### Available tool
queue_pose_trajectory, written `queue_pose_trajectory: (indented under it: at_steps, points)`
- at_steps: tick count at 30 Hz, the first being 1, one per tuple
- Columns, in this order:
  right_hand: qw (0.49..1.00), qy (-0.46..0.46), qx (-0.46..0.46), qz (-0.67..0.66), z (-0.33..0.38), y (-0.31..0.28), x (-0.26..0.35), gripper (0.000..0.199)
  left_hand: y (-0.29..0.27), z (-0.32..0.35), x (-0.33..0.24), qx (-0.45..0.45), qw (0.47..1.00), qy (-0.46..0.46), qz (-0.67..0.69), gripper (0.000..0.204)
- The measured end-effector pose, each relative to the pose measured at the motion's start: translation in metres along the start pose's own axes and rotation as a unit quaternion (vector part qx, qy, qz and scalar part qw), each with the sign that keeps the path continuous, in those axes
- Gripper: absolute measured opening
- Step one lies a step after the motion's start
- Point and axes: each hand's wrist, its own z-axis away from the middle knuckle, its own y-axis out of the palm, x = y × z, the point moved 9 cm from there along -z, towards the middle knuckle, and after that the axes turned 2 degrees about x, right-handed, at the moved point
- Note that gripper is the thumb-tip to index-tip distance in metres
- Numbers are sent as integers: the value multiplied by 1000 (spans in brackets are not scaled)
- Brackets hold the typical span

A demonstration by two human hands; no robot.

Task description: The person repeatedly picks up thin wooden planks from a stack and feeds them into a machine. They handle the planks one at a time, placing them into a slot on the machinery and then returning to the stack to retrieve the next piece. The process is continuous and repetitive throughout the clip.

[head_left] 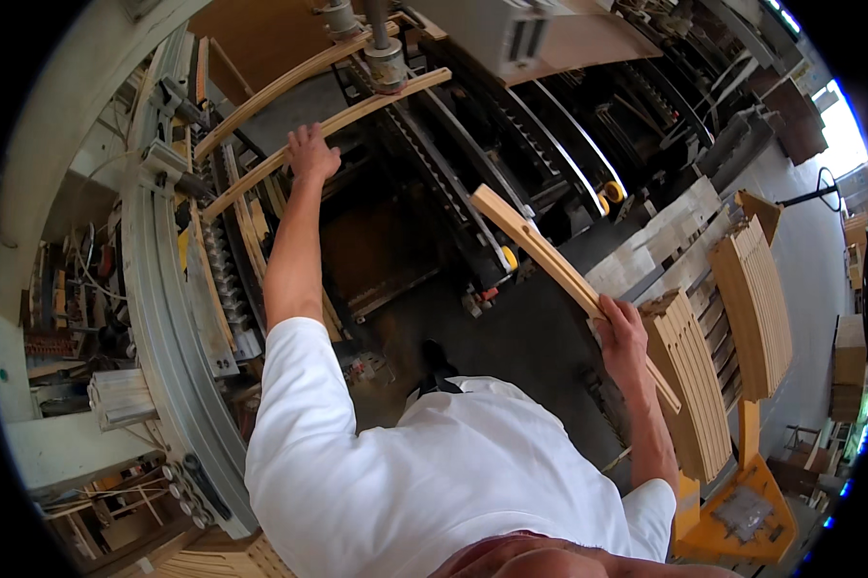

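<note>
— White shirt sleeves [395, 482] fill the near view; what is the right hand [622, 337] doing beyond them?

— It is closed around a curved wooden slat [540, 252], fingers wrapped over its lower part. This pale, bowed slat rises up and to the left from the stack of similar slats [694, 385] beside that hand.

— And the left hand [310, 152]?

— Stretched out to the machine [193, 260], well left of that stack. Its fingers curl over a second bent slat [357, 114] lying across the machine; probably gripping, though the palm hides the hold.
</note>
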Motion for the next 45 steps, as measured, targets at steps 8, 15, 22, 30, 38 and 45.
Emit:
queue_pose_trajectory:
  at_steps: [8, 15, 22, 30, 38, 45]
  points:
    - [975, -214, 38, 39, -149, 55, 110, 35, 0, 52, -25, -31, 989, 128, 60, 33]
    - [896, -426, 116, 45, -267, 196, 239, 38, -16, 273, -84, 114, 962, 125, 216, 29]
    - [842, -523, 98, 92, -329, 339, 336, 33, -38, 386, -85, 153, 946, -15, 285, 31]
    - [882, -460, 54, 84, -416, 378, 340, 27, -71, 500, -30, 76, 909, -277, 303, 32]
    - [870, -474, 58, 124, -413, 403, 367, 25, -63, 555, -10, 21, 864, -392, 317, 35]
    - [861, -476, 105, 143, -405, 423, 367, 26, -56, 606, 1, -11, 864, -403, 303, 34]
